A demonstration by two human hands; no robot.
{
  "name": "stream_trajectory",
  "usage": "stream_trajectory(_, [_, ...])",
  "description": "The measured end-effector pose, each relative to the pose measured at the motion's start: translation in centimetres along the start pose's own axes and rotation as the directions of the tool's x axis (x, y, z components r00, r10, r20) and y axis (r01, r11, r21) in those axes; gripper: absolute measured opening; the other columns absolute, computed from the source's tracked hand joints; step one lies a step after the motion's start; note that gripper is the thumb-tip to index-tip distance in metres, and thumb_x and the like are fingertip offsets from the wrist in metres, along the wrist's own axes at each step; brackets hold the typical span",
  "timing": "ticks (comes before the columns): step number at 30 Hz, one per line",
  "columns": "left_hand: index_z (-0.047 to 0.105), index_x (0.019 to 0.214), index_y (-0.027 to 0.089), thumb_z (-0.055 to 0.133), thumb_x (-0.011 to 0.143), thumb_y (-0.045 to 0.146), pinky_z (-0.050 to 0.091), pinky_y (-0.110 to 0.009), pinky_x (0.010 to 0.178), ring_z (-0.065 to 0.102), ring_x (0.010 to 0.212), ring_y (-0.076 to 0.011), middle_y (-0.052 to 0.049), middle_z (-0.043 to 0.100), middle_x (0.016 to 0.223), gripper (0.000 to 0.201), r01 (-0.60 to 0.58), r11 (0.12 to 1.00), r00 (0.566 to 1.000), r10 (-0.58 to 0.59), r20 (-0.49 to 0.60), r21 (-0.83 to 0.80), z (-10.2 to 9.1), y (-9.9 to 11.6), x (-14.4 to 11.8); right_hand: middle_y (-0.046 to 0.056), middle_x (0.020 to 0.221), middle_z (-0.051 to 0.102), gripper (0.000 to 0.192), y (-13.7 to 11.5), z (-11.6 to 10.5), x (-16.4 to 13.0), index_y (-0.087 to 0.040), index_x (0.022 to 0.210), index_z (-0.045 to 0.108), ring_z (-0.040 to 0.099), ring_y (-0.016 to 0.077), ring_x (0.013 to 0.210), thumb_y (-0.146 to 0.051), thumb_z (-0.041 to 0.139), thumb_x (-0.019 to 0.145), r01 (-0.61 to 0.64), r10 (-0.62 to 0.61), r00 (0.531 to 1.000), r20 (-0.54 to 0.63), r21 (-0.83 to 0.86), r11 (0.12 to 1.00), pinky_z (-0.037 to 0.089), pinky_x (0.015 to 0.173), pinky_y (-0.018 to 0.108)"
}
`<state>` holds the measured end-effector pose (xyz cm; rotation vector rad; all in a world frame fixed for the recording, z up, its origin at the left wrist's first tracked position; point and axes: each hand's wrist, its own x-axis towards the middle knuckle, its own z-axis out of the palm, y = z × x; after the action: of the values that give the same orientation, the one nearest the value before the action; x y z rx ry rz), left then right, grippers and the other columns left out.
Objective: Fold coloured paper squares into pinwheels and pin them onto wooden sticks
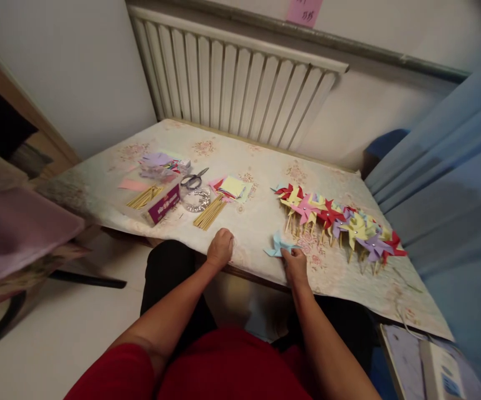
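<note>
Near the table's front edge, my right hand pinches a light blue paper pinwheel by its right side. No stick shows on this pinwheel. My left hand rests curled closed on the tablecloth at the front edge; whatever its fingers hold, if anything, is hidden. Just beyond it lies a bundle of thin wooden sticks. A stack of coloured paper squares sits behind the sticks. To the right, several finished pinwheels in red, pink, yellow and purple lie in a row on their sticks.
On the left are a round clear container of small shiny pieces, scissors, a purple box, more sticks and a bag of coloured paper. A radiator borders the back; a blue curtain hangs at right.
</note>
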<state>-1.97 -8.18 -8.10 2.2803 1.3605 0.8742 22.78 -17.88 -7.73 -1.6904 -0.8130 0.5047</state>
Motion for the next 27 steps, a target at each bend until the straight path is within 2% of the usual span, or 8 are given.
stream_trajectory(5, [0.06, 0.085, 0.018, 0.041, 0.087, 0.009, 0.045, -0.039, 0.096, 0.05, 0.104, -0.0239, -0.013, 0.057, 0.104, 0.021, -0.017, 0.996, 1.0, 0.016, 0.013, 0.088, -0.2, -0.3, -1.0, -0.002, 0.061, 0.055, 0.027, -0.3, -0.2, -0.5, -0.018, 0.066, 0.06, 0.047, 0.0149, 0.061, -0.044, 0.066, 0.064, 0.046, -0.042, 0.996, 0.076, -0.058, 0.997, 0.038, 0.06, 0.028])
stream_trajectory(10, [0.061, 0.104, 0.015, 0.037, 0.085, 0.002, 0.043, -0.041, 0.101, 0.05, 0.113, -0.024, -0.015, 0.057, 0.12, 0.033, 0.114, 0.968, 0.992, -0.125, 0.036, 0.224, -0.6, 0.4, -0.1, -0.001, 0.064, 0.058, 0.026, 0.0, 0.1, -0.2, -0.018, 0.069, 0.062, 0.05, 0.0171, 0.063, -0.044, 0.065, 0.065, 0.052, -0.045, 0.991, 0.124, -0.053, 0.997, 0.04, 0.063, 0.03])
stream_trajectory(15, [0.05, 0.13, 0.008, 0.031, 0.087, 0.001, 0.041, -0.04, 0.103, 0.049, 0.125, -0.027, -0.023, 0.041, 0.148, 0.048, 0.269, 0.917, 0.957, -0.29, 0.028, 0.295, -0.8, 1.9, 1.4, -0.001, 0.064, 0.058, 0.025, 0.3, 0.2, -0.3, -0.018, 0.07, 0.062, 0.05, 0.0169, 0.064, -0.043, 0.063, 0.067, 0.101, -0.093, 0.989, 0.115, -0.067, 0.993, 0.039, 0.063, 0.03])
stream_trajectory(20, [0.044, 0.136, 0.001, 0.034, 0.085, 0.0, 0.042, -0.045, 0.103, 0.05, 0.125, -0.033, -0.031, 0.034, 0.151, 0.052, 0.299, 0.917, 0.949, -0.314, 0.013, 0.265, -0.7, 2.2, 2.1, -0.001, 0.066, 0.058, 0.023, 0.2, 0.2, -0.5, -0.019, 0.07, 0.062, 0.05, 0.017, 0.065, -0.042, 0.063, 0.069, 0.124, -0.116, 0.986, 0.121, -0.062, 0.99, 0.039, 0.065, 0.03])
stream_trajectory(24, [0.043, 0.137, 0.002, 0.035, 0.084, 0.0, 0.041, -0.045, 0.103, 0.05, 0.125, -0.0335, -0.031, 0.033, 0.151, 0.053, 0.306, 0.921, 0.949, -0.316, 0.004, 0.241, -0.6, 1.9, 2.1, -0.001, 0.063, 0.056, 0.021, 0.0, 0.2, -0.5, -0.02, 0.068, 0.061, 0.048, 0.0172, 0.064, -0.041, 0.062, 0.071, 0.123, -0.114, 0.984, 0.134, -0.063, 0.99, 0.038, 0.063, 0.03])
stream_trajectory(27, [0.042, 0.139, 0.002, 0.035, 0.084, 0.0, 0.043, -0.046, 0.102, 0.051, 0.124, -0.0329, -0.031, 0.032, 0.152, 0.055, 0.32, 0.903, 0.941, -0.338, 0.017, 0.286, -0.6, 2.0, 2.3, -0.001, 0.064, 0.057, 0.023, -0.1, 0.2, -0.6, -0.019, 0.07, 0.062, 0.048, 0.017, 0.064, -0.042, 0.063, 0.07, 0.119, -0.109, 0.985, 0.131, -0.07, 0.99, 0.038, 0.062, 0.03])
